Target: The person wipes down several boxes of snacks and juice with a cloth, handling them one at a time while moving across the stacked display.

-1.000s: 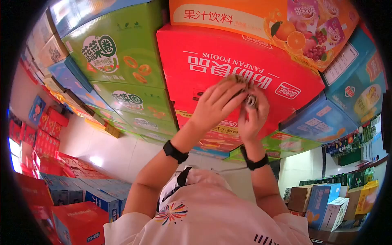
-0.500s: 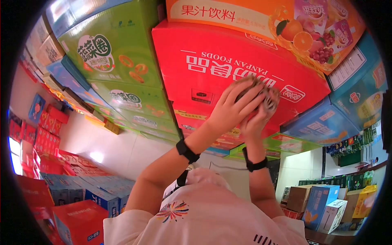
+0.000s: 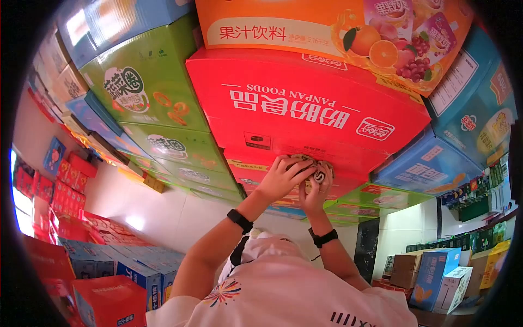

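Hands (image 3: pixel 281 179) partly hide a rolled bundle (image 3: pixel 320 176), material unclear.

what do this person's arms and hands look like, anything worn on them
The left hand and right hand show no gloves. Each wrist has a black band, one on the left and one on the right. The forearms are bare, below the short, pale pinkish-white sleeves of a shirt. I can't make out any markings on the bands.
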A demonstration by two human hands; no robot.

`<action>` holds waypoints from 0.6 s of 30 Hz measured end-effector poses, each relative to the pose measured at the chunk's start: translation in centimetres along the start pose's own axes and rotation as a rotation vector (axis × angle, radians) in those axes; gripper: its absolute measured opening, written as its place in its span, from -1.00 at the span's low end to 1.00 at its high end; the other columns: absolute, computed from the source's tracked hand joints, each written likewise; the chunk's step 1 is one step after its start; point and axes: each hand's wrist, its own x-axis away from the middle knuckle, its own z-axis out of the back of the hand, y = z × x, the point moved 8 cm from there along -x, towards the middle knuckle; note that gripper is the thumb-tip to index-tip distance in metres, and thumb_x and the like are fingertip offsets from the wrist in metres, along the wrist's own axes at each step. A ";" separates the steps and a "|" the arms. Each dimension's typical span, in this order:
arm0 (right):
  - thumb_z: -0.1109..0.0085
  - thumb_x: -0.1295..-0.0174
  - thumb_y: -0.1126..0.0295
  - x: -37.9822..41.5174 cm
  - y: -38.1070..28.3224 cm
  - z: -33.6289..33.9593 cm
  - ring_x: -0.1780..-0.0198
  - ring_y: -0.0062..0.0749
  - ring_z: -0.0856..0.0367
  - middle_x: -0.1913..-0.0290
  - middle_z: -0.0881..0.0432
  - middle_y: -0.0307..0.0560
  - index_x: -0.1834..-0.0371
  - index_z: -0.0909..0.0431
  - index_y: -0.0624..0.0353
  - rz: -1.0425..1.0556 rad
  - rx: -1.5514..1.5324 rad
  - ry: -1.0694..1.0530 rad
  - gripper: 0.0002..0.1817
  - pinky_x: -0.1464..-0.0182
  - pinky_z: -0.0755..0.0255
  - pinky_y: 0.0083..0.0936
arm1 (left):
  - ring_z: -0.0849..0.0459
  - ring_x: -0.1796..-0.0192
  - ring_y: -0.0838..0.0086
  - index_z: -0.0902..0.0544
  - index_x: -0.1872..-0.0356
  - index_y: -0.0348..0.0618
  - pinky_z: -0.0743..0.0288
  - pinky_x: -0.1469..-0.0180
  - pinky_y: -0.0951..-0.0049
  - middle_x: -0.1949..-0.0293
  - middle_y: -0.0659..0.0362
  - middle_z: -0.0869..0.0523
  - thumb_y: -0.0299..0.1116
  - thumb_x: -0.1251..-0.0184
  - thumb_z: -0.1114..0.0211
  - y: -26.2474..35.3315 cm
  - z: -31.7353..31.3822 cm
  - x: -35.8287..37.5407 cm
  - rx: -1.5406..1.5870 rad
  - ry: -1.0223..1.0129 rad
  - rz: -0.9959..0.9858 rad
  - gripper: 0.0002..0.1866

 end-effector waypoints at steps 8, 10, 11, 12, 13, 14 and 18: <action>-0.10 -0.05 0.64 -2.2 1.7 2.7 -0.09 0.10 -0.41 -0.04 -0.44 0.13 0.17 -0.51 0.21 0.011 -0.093 -0.149 -0.75 -0.10 -0.34 -0.02 | -0.37 -0.19 0.36 -0.44 -0.14 0.02 -0.31 -0.15 0.25 -0.18 0.28 -0.42 -0.30 -0.05 -0.17 2.3 0.3 -0.9 -0.128 0.060 0.063 -0.49; -0.09 -0.02 0.65 -3.7 2.4 3.7 -0.06 0.10 -0.43 -0.03 -0.45 0.14 0.18 -0.52 0.22 0.043 -0.100 -0.155 -0.74 -0.09 -0.36 -0.05 | -0.37 -0.20 0.34 -0.44 -0.15 0.00 -0.31 -0.15 0.25 -0.20 0.26 -0.42 -0.31 -0.06 -0.16 3.2 0.7 -2.2 -0.129 0.084 0.071 -0.48; -0.09 -0.01 0.65 -4.7 2.5 4.7 -0.06 0.08 -0.44 -0.02 -0.46 0.14 0.16 -0.52 0.22 0.068 -0.092 -0.124 -0.72 -0.07 -0.37 -0.07 | -0.39 -0.19 0.31 -0.46 -0.13 -0.01 -0.31 -0.13 0.25 -0.20 0.26 -0.44 -0.35 -0.06 -0.16 3.6 1.3 -3.1 -0.118 0.138 0.093 -0.50; -0.08 -0.01 0.65 -5.8 2.5 5.8 -0.07 0.06 -0.44 -0.02 -0.47 0.13 0.15 -0.52 0.21 0.092 -0.082 -0.093 -0.71 -0.06 -0.39 -0.09 | -0.41 -0.18 0.28 -0.47 -0.11 -0.02 -0.31 -0.11 0.25 -0.19 0.25 -0.46 -0.39 -0.07 -0.16 4.1 2.2 -4.1 -0.107 0.191 0.116 -0.52; -0.08 -0.01 0.65 -7.1 2.8 6.4 -0.07 0.06 -0.44 -0.02 -0.47 0.13 0.15 -0.52 0.21 0.094 -0.086 -0.093 -0.71 -0.06 -0.39 -0.09 | -0.41 -0.18 0.28 -0.47 -0.11 -0.02 -0.31 -0.11 0.25 -0.19 0.25 -0.46 -0.39 -0.07 -0.16 4.4 2.6 -5.4 -0.111 0.191 0.117 -0.52; -0.08 0.00 0.65 -8.6 2.5 7.3 -0.08 0.04 -0.44 -0.02 -0.47 0.11 0.13 -0.53 0.19 0.165 -0.019 -0.060 -0.69 -0.06 -0.39 -0.11 | -0.42 -0.17 0.28 -0.48 -0.11 -0.02 -0.31 -0.11 0.25 -0.18 0.23 -0.47 -0.41 -0.05 -0.16 4.6 3.6 -6.7 -0.094 0.265 0.121 -0.51; -0.09 0.07 0.65 -15.1 2.2 11.2 -0.09 0.00 -0.45 -0.04 -0.48 0.02 0.08 -0.54 0.11 0.312 0.093 0.069 -0.59 -0.07 -0.39 -0.15 | -0.43 -0.15 0.26 -0.50 -0.12 -0.02 -0.34 -0.11 0.25 -0.14 0.22 -0.50 -0.48 0.00 -0.16 5.6 7.8 -11.6 -0.111 0.452 0.094 -0.47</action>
